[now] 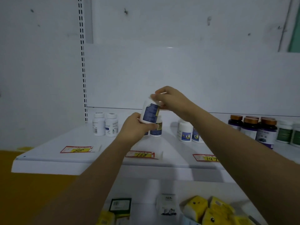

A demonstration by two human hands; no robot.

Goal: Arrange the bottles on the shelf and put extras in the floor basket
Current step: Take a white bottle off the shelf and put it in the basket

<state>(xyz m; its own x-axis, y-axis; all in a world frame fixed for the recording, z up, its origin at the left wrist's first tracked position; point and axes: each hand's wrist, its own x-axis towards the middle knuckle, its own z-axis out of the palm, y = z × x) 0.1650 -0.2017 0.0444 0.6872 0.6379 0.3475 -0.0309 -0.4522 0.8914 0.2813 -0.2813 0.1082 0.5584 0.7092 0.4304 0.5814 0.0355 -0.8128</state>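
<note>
Two hands on one bottle. We see the left hand (134,125) gripping the base, fingers curled round it; the right hand (172,101) pinches the cap end from above. The bottle (150,112) is held in the air over the middle of the shelf (65,140), tipped a little, cap toward 1 o'clock.

Step, as we judge it: lining this one up with its group. A matching bottle (156,130) stands on the shelf at 6 o'clock, partly hidden by the left hand. The next move calls for righting it, lowering it beside its match, label forward, no knocking.

Look: white plastic, white cap, dark blue label with a yellow patch; print too small to read.

Outward: white pair (104,124) at 9 o'clock, blue-labelled bottles (185,132) at 4 o'clock, purple bottles (259,129) at 3 o'clock, well apart. We see no floor basket.
</note>
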